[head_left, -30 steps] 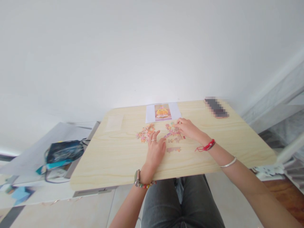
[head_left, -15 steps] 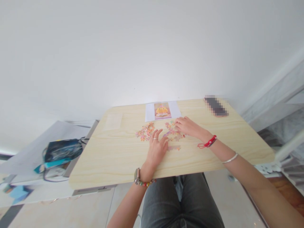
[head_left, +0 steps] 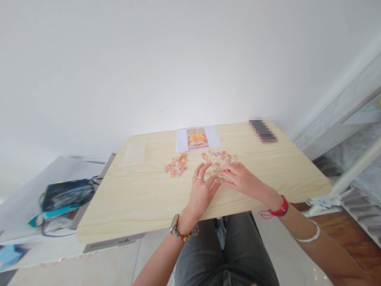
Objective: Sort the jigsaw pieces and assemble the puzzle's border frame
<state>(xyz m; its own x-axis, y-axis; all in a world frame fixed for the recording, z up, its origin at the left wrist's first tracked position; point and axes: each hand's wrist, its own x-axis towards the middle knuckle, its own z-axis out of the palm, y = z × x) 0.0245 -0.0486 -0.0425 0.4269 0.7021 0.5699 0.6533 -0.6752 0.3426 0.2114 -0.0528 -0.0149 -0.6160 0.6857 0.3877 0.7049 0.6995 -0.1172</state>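
We've got both hands, left (head_left: 202, 190) and right (head_left: 242, 180), flat and open on the pale woodgrain counter (head_left: 143, 198), fingertips meeting over knobby pastel puzzle pieces (head_left: 217, 159). Whatever's under them is too tiny to tell.

On the table (head_left: 143, 198), the reference picture (head_left: 197, 138) lies at the far edge, the phone (head_left: 263, 131) to its right. Before the picture sits one cluster of puzzle pieces (head_left: 218, 159); a smaller heap (head_left: 176, 165) lies left of it. The left hand (head_left: 202, 191) and right hand (head_left: 242, 180) rest side by side just before the cluster. A bag (head_left: 64, 196) lies left of the table, lower down
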